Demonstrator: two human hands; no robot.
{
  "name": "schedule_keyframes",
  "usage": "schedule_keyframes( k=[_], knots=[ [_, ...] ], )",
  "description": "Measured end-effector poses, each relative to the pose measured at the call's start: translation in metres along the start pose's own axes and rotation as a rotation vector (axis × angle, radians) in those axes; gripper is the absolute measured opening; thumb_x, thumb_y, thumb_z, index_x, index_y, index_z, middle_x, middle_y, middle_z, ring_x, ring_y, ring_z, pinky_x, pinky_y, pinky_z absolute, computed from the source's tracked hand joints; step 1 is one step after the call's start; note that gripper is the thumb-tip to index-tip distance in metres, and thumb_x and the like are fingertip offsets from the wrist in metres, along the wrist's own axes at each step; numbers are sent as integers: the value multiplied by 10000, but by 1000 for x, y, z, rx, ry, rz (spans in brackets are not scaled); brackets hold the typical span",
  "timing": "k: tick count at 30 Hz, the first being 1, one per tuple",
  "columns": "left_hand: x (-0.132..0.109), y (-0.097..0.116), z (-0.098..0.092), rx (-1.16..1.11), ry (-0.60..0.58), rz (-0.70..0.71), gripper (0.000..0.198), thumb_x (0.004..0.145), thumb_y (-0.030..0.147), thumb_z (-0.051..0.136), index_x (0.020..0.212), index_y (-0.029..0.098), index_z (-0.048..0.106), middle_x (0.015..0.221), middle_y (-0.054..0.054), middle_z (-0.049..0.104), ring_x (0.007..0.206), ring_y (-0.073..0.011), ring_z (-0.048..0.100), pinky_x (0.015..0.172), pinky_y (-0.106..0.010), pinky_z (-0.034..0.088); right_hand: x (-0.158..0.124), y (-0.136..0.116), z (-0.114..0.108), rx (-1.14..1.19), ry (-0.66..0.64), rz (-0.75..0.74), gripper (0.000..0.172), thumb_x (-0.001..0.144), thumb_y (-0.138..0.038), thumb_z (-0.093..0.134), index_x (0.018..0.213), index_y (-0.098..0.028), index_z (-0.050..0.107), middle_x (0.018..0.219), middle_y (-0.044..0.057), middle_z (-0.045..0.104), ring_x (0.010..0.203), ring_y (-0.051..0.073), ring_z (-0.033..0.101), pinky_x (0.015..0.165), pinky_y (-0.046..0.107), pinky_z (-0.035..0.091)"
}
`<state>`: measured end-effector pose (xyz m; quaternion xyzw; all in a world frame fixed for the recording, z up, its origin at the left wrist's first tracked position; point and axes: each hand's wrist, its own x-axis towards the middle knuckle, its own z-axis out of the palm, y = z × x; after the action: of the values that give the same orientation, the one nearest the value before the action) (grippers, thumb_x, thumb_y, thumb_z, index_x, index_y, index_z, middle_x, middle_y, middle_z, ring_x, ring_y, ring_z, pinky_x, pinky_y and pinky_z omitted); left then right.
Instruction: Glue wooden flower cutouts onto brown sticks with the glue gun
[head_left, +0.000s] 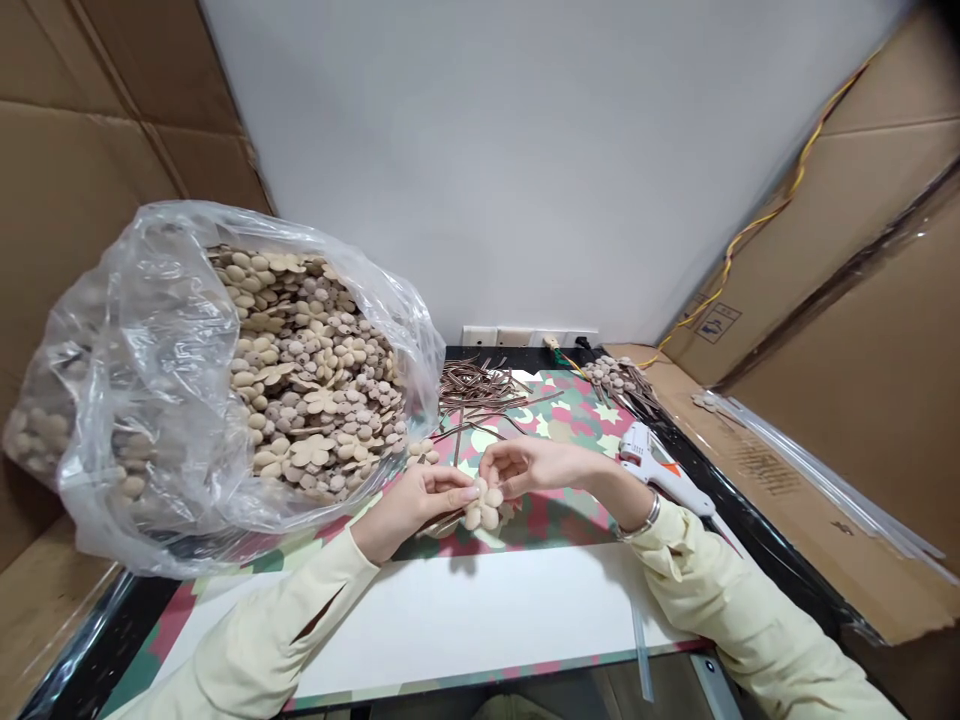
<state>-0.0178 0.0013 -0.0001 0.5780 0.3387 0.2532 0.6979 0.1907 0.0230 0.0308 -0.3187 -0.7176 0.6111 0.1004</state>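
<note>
A beige padded flower point(484, 507) with rounded petals is held up over the patterned table cover. My left hand point(420, 505) pinches its left edge between thumb and fingers. Thin brown strips point(442, 522) show under that hand; whether they join the flower I cannot tell. From above and to the right, my right hand point(529, 468) has its fingers curled at the flower's upper edge. The tips are partly hidden, so anything small between them cannot be made out. A few loose flower pieces point(421, 450) lie just beyond my left hand.
A large clear plastic bag point(165, 400) full of beige and greyish flowers point(315, 380) stands at left. Brown strips point(480, 385) lie behind my hands. A white glue gun point(664, 470) rests at right, near clear glue sticks point(825, 475). White paper point(465, 610) covers the front.
</note>
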Motion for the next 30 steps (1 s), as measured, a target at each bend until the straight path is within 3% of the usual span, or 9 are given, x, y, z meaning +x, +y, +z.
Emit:
schedule_keyframes(
  k=[2,6,8,12,18,25,30],
  knots=[
    [1,-1,0,-20,37,11,256,761,344,629,870,118,684,665,-30,654,498,-71,478,450,-178,313,0,2,2,79,67,45,98,797,-238,552,869,-173,562,784,4,593,653,113,570,639,253,467],
    [2,-2,2,37,131,41,247,756,351,632,859,135,694,719,-25,673,568,-94,530,510,-187,359,0,9,7,200,160,91,345,856,-469,442,744,-172,577,726,24,623,599,127,578,627,276,481],
    [3,-3,3,100,151,59,242,753,355,633,845,140,695,751,-30,683,622,-117,556,548,-196,380,1,14,9,220,167,90,380,832,-513,463,708,-173,577,693,20,626,572,124,575,594,268,478],
    [3,-4,5,184,145,71,245,765,356,618,857,142,691,764,-33,686,661,-131,562,594,-206,394,2,24,8,182,218,117,292,756,-446,597,700,-159,598,619,3,612,546,117,577,500,221,436],
    [2,1,9,275,175,82,216,770,330,612,819,141,704,756,-30,687,678,-132,563,643,-206,402,3,28,9,296,216,106,80,694,-212,611,742,-148,618,588,-15,613,495,95,559,479,204,425],
    [4,-5,9,262,140,46,251,774,357,605,856,141,703,721,-32,673,582,-114,524,515,-200,359,3,30,6,268,199,32,143,701,-226,627,823,-163,587,586,-33,597,508,108,571,505,220,427],
    [4,-7,8,259,105,73,238,788,348,594,847,144,700,781,-41,692,678,-135,575,606,-200,411,0,26,2,181,186,24,142,737,-202,594,870,-157,572,620,-23,601,563,118,593,549,231,442]
  ],
)
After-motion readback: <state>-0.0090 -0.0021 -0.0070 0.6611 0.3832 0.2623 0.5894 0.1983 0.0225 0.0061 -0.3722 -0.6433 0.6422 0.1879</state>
